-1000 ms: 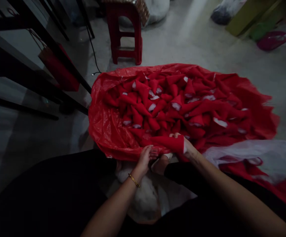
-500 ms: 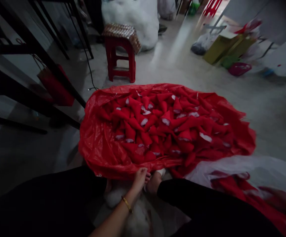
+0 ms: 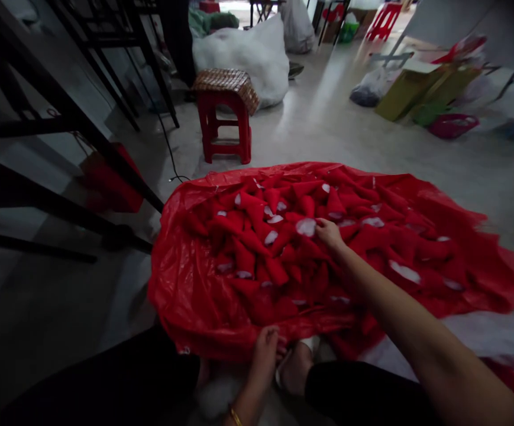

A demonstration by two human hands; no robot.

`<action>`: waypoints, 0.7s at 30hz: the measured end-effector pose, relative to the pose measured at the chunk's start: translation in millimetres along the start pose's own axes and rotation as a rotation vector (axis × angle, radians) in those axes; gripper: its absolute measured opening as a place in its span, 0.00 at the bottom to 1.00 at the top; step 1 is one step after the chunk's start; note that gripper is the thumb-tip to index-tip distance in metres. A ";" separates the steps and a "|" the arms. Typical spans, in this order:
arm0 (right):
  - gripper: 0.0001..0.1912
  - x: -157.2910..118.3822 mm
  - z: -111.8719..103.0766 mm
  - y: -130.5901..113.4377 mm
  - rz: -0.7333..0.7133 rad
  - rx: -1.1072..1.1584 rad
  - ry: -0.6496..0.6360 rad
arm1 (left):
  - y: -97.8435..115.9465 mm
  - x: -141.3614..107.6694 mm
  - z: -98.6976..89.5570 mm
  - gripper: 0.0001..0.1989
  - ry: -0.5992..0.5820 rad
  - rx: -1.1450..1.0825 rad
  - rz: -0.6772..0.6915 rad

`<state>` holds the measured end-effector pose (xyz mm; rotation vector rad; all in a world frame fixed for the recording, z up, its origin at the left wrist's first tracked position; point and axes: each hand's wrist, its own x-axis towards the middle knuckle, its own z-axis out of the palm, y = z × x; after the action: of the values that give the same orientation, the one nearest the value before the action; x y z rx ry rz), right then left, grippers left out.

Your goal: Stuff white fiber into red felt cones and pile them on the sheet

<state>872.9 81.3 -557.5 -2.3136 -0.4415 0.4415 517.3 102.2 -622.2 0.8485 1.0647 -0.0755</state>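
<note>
Crinkled red plastic sheet (image 3: 174, 278): thin, likely slippery. Your left hand (image 3: 266, 351) is half-curled at its near edge; can't tell if gripping. Your right hand (image 3: 329, 232) pinches a white-ended red fabric cone (image 3: 305, 228) by the rim, past sheet centre toward the far edge. Should be light, soft, squashable; rim's the hold. White end roundish.

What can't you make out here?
In the head view:
Right hand: blur hides whether it grips the white-ended red piece.
Left hand: dim light hides whether it touches the red plastic.
Pile of red pieces: upper ones hide the lower.
Red stool: woven cover hides the seat.
Bracelet: cut by bottom edge.
</note>
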 end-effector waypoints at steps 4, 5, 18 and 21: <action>0.18 -85.3 6.6 -3.0 0.012 0.426 -0.237 | 38.3 -19.6 3.0 0.24 -0.004 -0.196 0.102; 0.18 -112.2 10.6 -4.3 0.048 0.573 -0.320 | 48.3 -27.8 5.4 0.25 -0.028 -0.249 0.101; 0.18 -333.4 30.4 -6.2 -0.440 0.075 -0.045 | 58.3 -77.9 9.8 0.12 -0.007 -0.577 0.031; 0.23 -359.0 49.2 0.4 -0.505 -0.076 -0.150 | 54.7 -82.8 10.2 0.15 -0.093 -0.588 0.067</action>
<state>535.0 -45.3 -525.1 -2.1412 -1.0976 0.3499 506.3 105.9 -523.1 0.3424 0.8998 0.2432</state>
